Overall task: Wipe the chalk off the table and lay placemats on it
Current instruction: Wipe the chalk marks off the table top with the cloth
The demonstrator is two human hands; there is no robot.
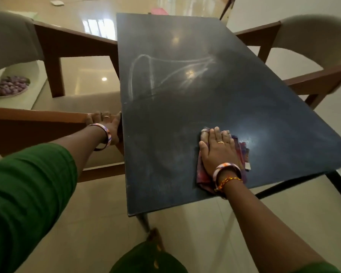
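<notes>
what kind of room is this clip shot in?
Most likely a home dining area. A dark table with chalk marks stands on glossy tiled floor, with cushioned wooden-armed chairs along both sides. The right hand presses a cloth flat on it.

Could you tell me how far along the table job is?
Near end looks mostly wiped, only faint smears. The right hand presses a cloth flat on the table; the left hand holds its edge. Chalk lines remain mid-table, and no placemats are laid.

The table (234,107) top lies open past the cloth (242,152); chairs (71,42) crowd both long edges.
</notes>
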